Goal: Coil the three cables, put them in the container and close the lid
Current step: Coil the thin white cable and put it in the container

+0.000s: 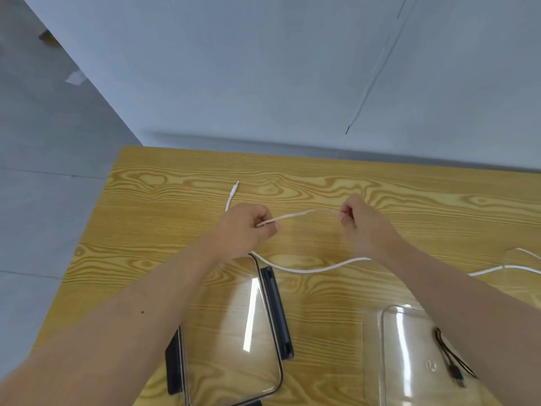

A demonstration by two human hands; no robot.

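Container (373,341) holds black cable (448,357); left hand (244,230) and right hand (363,227) pinch white cable (304,213).

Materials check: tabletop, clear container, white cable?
Table: glossy yellow wood grain, very regular, probably laminate or veneer rather than solid wood. Container: clear plastic, judging by see-through walls and streaked glare; could be glass. White cable: matte, flexible jacket, possibly braided; too fine to tell.

Both hands (246,227) (361,222) pinch white cable (301,214) above wooden table (175,200).
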